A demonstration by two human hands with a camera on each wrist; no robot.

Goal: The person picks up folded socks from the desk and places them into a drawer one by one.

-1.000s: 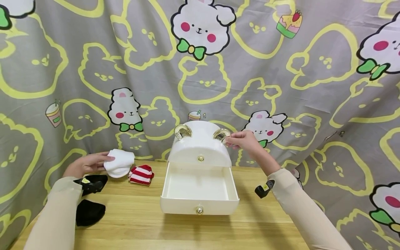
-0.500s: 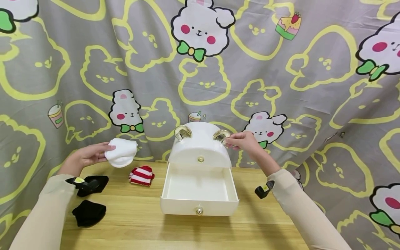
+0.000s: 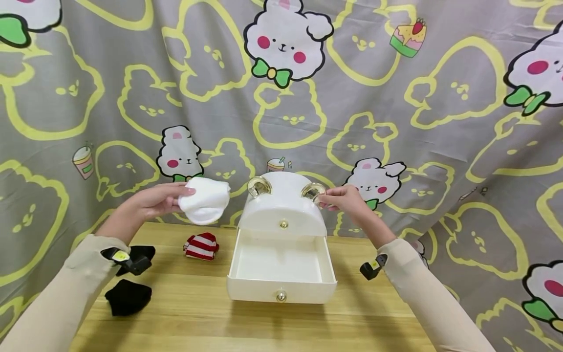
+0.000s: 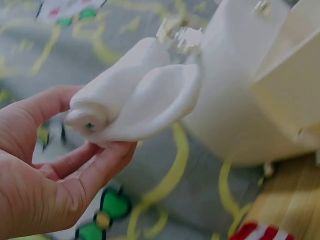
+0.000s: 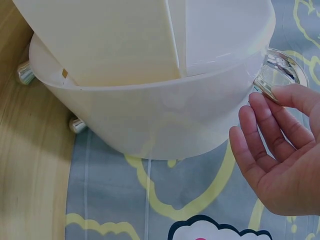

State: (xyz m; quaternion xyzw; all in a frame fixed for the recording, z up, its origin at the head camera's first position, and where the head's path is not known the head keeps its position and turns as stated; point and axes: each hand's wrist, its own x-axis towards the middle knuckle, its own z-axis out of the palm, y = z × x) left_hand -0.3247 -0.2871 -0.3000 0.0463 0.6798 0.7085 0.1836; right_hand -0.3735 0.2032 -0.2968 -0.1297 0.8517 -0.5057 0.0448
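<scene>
My left hand [image 3: 160, 200] pinches a rolled-up white sock [image 3: 204, 200] between thumb and fingers, raised above the table left of the white drawer box [image 3: 281, 208]. In the left wrist view the sock [image 4: 135, 92] shows a coiled end and a loose flap. The box has two gold ring ears, and its lower drawer [image 3: 281, 289] stands pulled out with nothing inside. My right hand [image 3: 345, 198] pinches the right gold ear [image 3: 313, 190] between thumb and index finger. In the right wrist view the other fingers are spread beside the box wall [image 5: 165, 120].
A red-and-white striped rolled sock [image 3: 201, 246] lies on the wooden table [image 3: 189, 313] left of the box. Two black cloth bundles lie further left, the nearer black bundle [image 3: 128, 297] toward the front. A patterned grey curtain [image 3: 290, 122] hangs close behind.
My left hand has lifted the white sock off the table area and carried it up and rightward toward the box. My right hand stays at the gold ear.
</scene>
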